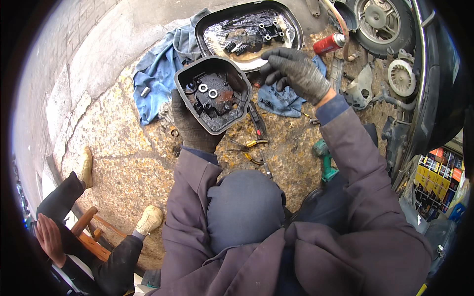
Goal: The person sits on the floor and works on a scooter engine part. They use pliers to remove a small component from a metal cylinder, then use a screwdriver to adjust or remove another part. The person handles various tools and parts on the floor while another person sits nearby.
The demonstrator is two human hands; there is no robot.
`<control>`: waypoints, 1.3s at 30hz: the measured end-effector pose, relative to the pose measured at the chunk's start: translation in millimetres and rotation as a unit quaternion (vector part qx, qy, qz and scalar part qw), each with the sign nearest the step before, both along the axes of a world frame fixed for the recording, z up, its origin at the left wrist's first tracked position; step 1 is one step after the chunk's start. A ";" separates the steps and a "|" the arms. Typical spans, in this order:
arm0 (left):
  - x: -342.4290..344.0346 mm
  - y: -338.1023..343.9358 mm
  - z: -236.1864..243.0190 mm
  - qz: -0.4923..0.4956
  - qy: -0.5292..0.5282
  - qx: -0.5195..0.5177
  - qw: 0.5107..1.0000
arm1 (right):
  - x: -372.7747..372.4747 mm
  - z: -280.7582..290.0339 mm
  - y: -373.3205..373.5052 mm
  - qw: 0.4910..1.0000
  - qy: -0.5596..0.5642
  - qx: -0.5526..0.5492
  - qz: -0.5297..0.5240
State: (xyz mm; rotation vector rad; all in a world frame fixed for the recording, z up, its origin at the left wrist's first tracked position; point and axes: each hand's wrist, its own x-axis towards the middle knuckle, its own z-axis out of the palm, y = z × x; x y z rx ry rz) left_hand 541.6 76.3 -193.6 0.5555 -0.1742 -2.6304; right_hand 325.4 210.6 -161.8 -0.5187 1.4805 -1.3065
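Note:
My left hand [196, 129], in a dark work glove, grips the side of a deep black pan [228, 117] and holds it tilted up above the ground. Inside lie two pale metal rings [213, 93], small dark parts and oily residue. My right hand [298, 74], also gloved, hovers to the right of this pan, by the near edge of a larger black tray [215, 35]. Its fingers are bent but apart, and nothing shows between them. Oily liquid and a dark metal part [271, 31] sit in the larger tray.
Blue cloths [158, 79] lie about, with a red spray can [328, 44], yellow-handled pliers [254, 157], a knife [256, 123] and a green power tool [323, 160]. A wheel [377, 19] and vehicle parts are at right. Another person [116, 264] sits at lower left.

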 end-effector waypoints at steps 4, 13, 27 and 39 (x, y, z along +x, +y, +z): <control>-7.4 4.3 -1.7 -0.028 -0.015 -0.012 0.999 | 17.6 13.6 23.4 0.997 0.067 0.049 -0.003; -13.1 41.9 -12.5 -0.110 0.073 0.053 0.990 | 23.3 41.4 55.0 0.987 0.162 -0.015 0.007; -71.6 69.7 -41.8 -0.085 0.105 0.018 0.991 | 33.6 11.5 59.6 0.976 -0.153 -0.135 -0.072; -87.3 72.7 -73.7 -0.014 -0.177 -0.289 0.941 | 16.7 0.0 56.4 0.974 -0.123 -0.133 -0.132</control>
